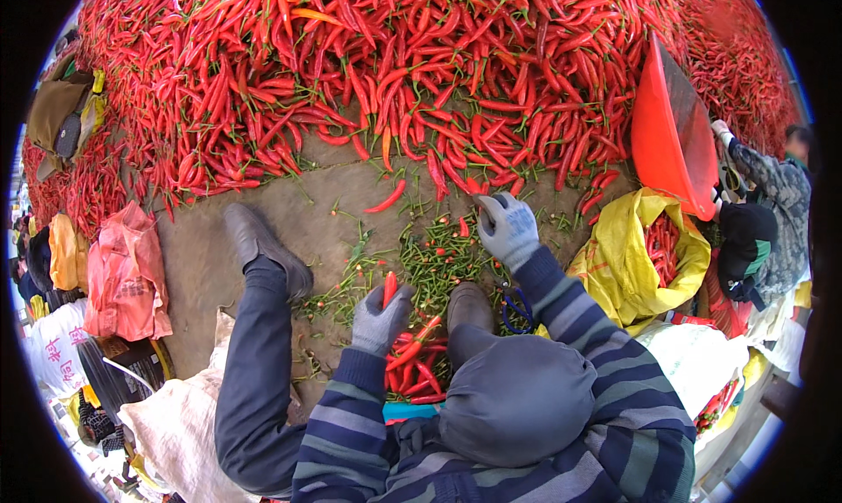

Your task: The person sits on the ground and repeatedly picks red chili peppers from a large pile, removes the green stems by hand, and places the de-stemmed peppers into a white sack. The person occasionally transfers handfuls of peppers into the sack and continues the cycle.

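My left hand [383,320], in a grey knit glove, grips a red chilli pepper [390,290] whose end points up out of the fist. Just below it, a heap of red chillies [421,371] lies between my legs, with a teal edge [411,411] showing at its near side. My right hand [510,228], also gloved, is at the near fringe of the big chilli pile [408,56]. Its thumb and forefinger point at the chillies there; whether they pinch one is unclear. Cut green stems [437,259] lie scattered between my hands.
Blue-handled scissors [518,311] lie beside my right shoe [470,307]. To the right stand a yellow sack [608,266] of chillies and a tilted red plastic basin [664,128]. Another person [773,181] works beyond them. A pink sack [126,273] is at left.
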The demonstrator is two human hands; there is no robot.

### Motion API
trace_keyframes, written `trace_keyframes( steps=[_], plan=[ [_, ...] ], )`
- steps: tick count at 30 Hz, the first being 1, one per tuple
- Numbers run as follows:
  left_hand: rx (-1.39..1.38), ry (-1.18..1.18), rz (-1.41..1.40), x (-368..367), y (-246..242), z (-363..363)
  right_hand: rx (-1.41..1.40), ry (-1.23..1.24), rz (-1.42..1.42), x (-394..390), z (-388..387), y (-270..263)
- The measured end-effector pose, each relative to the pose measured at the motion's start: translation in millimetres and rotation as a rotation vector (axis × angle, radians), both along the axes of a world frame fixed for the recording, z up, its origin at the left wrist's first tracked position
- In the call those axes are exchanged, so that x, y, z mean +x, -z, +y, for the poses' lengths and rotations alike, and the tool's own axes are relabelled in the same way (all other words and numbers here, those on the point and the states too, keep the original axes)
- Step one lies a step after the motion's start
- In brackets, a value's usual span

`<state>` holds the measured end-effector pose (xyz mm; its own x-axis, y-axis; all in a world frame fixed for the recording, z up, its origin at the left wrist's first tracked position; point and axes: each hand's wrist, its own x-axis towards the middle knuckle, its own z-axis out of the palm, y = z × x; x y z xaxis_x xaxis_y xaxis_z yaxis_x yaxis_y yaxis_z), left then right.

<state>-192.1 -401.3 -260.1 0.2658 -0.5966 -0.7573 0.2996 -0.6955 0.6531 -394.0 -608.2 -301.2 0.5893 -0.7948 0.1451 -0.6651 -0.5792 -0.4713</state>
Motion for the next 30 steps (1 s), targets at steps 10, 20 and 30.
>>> trace_keyframes(
  steps=[10, 20, 30],
  plan=[
    [-0.198, -0.488, 0.571, -44, 27, -48, 0.456, 0.034, -0.388, 8, 94, -26],
    [-0.188, -0.524, 0.556, -29, 29, -37, 0.634, -0.163, -0.471, 11, 85, -29],
    [-0.166, -0.051, 0.159, -8, 23, -10, 1.423, 0.179, -0.632, 31, 74, -16]
  ],
)
